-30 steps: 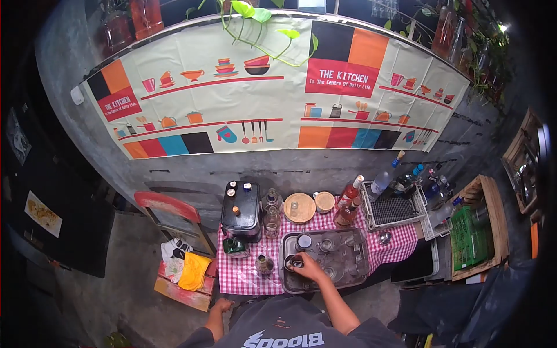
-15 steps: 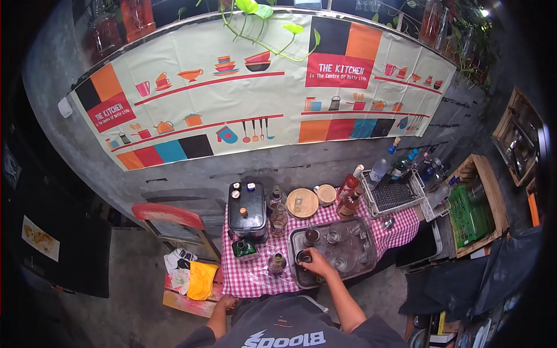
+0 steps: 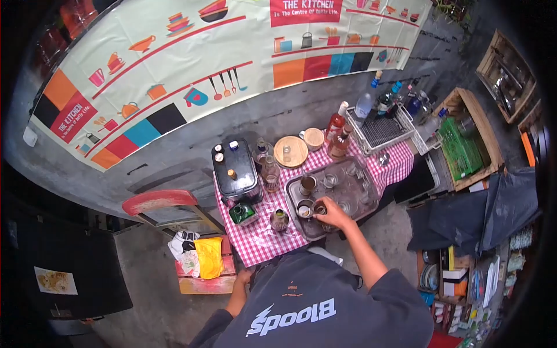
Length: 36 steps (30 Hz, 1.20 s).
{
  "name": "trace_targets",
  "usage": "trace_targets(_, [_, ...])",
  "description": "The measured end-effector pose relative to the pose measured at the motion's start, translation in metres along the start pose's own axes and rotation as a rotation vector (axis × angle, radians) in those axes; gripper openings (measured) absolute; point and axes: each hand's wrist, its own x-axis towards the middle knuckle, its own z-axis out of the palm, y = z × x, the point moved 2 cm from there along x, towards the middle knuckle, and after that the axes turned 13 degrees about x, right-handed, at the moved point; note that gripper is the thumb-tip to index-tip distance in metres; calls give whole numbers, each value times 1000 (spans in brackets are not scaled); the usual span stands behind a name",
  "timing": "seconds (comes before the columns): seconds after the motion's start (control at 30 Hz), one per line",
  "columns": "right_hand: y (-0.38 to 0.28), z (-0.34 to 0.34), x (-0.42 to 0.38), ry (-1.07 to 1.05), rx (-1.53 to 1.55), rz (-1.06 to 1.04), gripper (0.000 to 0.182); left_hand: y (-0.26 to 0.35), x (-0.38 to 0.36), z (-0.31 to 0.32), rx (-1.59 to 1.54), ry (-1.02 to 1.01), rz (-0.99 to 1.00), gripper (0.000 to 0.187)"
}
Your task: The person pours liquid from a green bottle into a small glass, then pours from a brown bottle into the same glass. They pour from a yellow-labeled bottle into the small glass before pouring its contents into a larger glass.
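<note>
My right hand (image 3: pixel 332 213) is closed around a small dark drinking glass (image 3: pixel 319 207) at the left front part of the brown tray (image 3: pixel 312 235). Just left of it stands another glass (image 3: pixel 304 208) with something pale inside. Behind that is a glass with dark content (image 3: pixel 308 185), beside a clear glass (image 3: pixel 330 180). A bottle with a greenish mouth (image 3: pixel 279 220) stands left of the tray. My left hand (image 3: pixel 242 277) hangs low by the table's near left corner, close to my body. Its fingers are mostly hidden.
A black-lidded container (image 3: pixel 237 171) and a green bottle (image 3: pixel 242 214) stand on the checkered cloth (image 3: pixel 255 249) at left. Round wooden lids (image 3: pixel 291 152) and amber and red bottles (image 3: pixel 338 145) line the back. A bottle rack (image 3: pixel 383 132) is at back right; a red chair (image 3: pixel 159 201) is at left.
The view has tilted down and turned. My right hand has shifted right with a glass, and the glass beside it now shows more fully. My left hand stays low by the table.
</note>
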Motion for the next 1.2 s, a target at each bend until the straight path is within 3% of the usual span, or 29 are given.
trace_targets(0.1, [8,0,-1,-16,-55,-59,59,-9,19,8,168,169,-47,49])
trace_targets(0.23, [5,-4,2,-77,-77,-22,58,58,-46,-4,31,93,-173,31])
trace_targets(0.33, [7,-5,9,-132,-91,-24,58,37,-23,8,-155,39,-246,34])
trace_targets(0.67, [3,-8,38,-353,-154,-72,57,51,-65,47,-161,140,-249,40])
trace_targets(1.2, [-1,0,65,-514,-277,-166,52,49,-102,93,-353,191,-308,27])
